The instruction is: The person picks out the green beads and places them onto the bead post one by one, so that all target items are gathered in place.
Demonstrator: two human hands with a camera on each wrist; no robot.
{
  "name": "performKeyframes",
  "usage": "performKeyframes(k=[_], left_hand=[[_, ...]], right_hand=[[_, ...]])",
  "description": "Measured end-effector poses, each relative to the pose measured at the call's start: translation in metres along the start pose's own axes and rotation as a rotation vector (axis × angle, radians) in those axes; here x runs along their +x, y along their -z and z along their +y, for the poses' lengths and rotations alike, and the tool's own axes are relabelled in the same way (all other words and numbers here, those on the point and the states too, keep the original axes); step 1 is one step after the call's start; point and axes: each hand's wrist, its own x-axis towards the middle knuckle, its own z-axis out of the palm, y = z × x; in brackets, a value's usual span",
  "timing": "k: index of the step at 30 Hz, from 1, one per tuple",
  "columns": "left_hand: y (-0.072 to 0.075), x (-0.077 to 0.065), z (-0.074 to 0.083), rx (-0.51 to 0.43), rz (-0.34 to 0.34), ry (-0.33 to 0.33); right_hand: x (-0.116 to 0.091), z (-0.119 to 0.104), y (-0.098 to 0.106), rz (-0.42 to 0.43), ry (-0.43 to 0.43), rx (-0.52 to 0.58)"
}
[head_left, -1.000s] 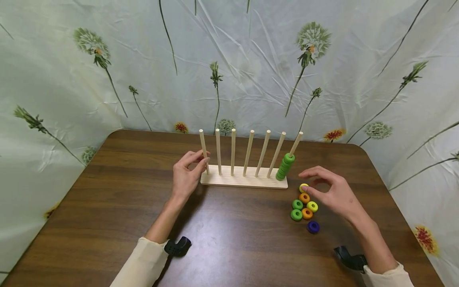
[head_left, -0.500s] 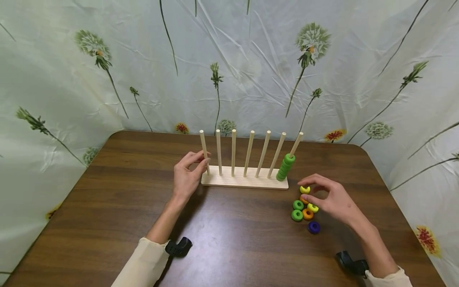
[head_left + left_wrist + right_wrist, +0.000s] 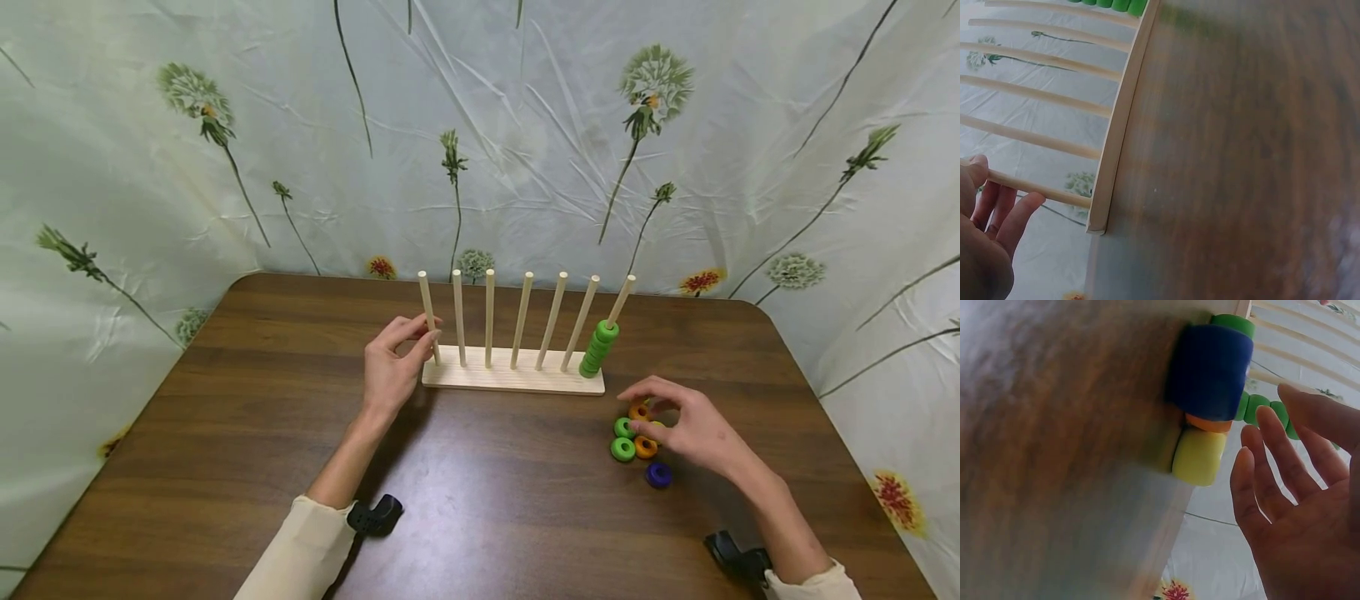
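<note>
A wooden peg stand [image 3: 510,381] holds a row of upright pegs, and the rightmost one carries a stack of green rings [image 3: 598,348]. With thumb and fingers, my left hand [image 3: 392,362] grips the leftmost peg [image 3: 425,296] near its lower half. My right hand [image 3: 693,429] hovers over loose rings right of the stand, fingers loosely bent, thumb apart from them and nothing between. Under and beside it lie green rings [image 3: 622,450], orange rings [image 3: 646,447] and a dark blue ring [image 3: 659,476]. A yellow ring [image 3: 1200,456] shows in the right wrist view; the hand mostly hides the yellow ones from the head view.
Everything stands on a brown wooden table [image 3: 480,500] with rounded far corners. Behind it hangs a pale curtain [image 3: 300,125] printed with dandelions. A black wrist strap mount [image 3: 375,517] sits on the left forearm, and another mount [image 3: 738,558] on the right.
My right hand has come down and slightly toward me, from the far yellow ring to above the middle of the loose rings. The left hand stays on its peg.
</note>
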Motion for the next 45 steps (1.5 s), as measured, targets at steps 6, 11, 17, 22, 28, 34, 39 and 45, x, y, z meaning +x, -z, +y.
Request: performKeyframes(k=[6,11,17,22,28,34,39,45], left_hand=[[-0.0001,0.0002,-0.0004,-0.018,-0.001,0.007],[-0.0005,0.0014,0.0003,-0.010,-0.003,0.006],[-0.0004,0.0016,0.0011,-0.006,0.001,0.002],[-0.0005,0.0012,0.0016,-0.002,0.000,0.001],[0.0000,0.0010,0.0006,-0.004,0.003,0.003],[0.0001,0.0002,0.0005,-0.015,0.002,-0.002],[0.0003,0.0004,0.0005,-0.008,0.001,-0.014],[0.0000,-0.0001,0.0004,-0.012,0.001,-0.012]], right_hand=[[-0.0016,0.0029,-0.0007,-0.046,-0.046,-0.004],[-0.0017,0.0047,-0.0008,-0.068,-0.062,-0.014],[-0.0002,0.0032,0.0001,-0.084,-0.066,-0.059],[0.0014,0.0004,0.0004,-0.101,-0.088,-0.091],[0.0037,-0.0004,-0.0028,-0.100,-0.092,-0.125],[0.0044,-0.0010,-0.0036,-0.103,-0.104,-0.122],[0.0050,-0.0016,-0.0040,-0.103,-0.117,-0.121],[0.0069,-0.0027,-0.0040,-0.084,-0.117,-0.103]])
